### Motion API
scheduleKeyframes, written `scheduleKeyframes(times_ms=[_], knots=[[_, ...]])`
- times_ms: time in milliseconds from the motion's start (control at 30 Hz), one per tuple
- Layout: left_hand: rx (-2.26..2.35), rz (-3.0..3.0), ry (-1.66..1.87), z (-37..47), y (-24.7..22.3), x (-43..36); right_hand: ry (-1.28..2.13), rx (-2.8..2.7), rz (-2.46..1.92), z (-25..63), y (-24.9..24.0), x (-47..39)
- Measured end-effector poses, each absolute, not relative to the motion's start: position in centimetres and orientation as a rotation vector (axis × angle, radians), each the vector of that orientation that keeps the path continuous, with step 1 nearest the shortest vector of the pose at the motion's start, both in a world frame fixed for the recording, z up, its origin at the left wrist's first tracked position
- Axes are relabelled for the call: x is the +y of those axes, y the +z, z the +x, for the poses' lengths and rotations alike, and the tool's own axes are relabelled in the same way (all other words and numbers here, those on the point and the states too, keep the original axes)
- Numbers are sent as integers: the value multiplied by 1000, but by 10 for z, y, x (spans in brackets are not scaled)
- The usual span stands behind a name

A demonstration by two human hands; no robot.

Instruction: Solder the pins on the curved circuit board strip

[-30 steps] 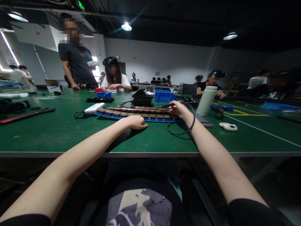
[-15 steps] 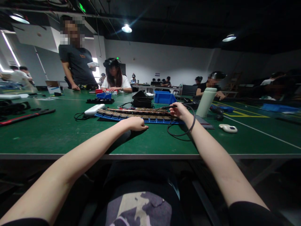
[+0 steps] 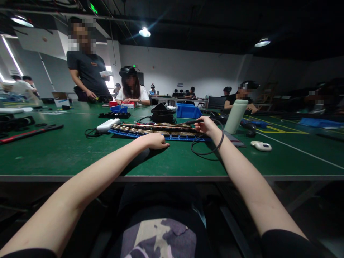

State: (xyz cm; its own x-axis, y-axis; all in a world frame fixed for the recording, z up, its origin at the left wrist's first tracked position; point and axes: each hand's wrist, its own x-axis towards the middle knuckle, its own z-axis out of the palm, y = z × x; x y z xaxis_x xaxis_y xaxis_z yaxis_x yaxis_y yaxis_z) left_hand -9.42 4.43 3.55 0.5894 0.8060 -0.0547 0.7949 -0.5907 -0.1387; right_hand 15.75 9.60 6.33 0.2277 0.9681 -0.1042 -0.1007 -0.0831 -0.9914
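My right hand (image 3: pixel 204 126) pinches the dark handle of a soldering iron (image 3: pixel 190 122), a slim pen-shaped tool pointing left over the work. Its black cable (image 3: pixel 205 154) loops down around my wrist onto the table. In front of me lies a long, slightly curved blue tray (image 3: pixel 139 135) carrying rows of thin brass-coloured strips (image 3: pixel 150 128). My left hand (image 3: pixel 158 142) is closed at the near edge of this tray, knuckles up. Its fingertips are turned away, and whatever they hold is hidden. The iron's tip is too small to make out clearly.
A white device (image 3: pixel 108 125) touches the tray's left end. Behind stand a black box-like unit (image 3: pixel 162 115) and a blue bin (image 3: pixel 188 111). On the right are a pale green bottle (image 3: pixel 236 116) and a cream case (image 3: pixel 261 146). Co-workers sit and stand across the green table (image 3: pixel 80 157).
My hands hold almost the same positions; the right one has shifted very slightly. The standing person's lowered hand has moved right along the far table edge.
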Motion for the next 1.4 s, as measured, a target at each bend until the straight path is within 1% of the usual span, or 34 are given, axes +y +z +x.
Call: scheduleKeyframes(times_ms=[467,767,1400], knots=[[-1381,-2696,217,-92,39,39,1157,-928,-1308,157,63,96],[-1388,-2715,129,-94,35,43,1168,-943,-1304,158,61,96],[-1399,-2707,168,-92,38,40,1169,-949,-1298,159,60,99]])
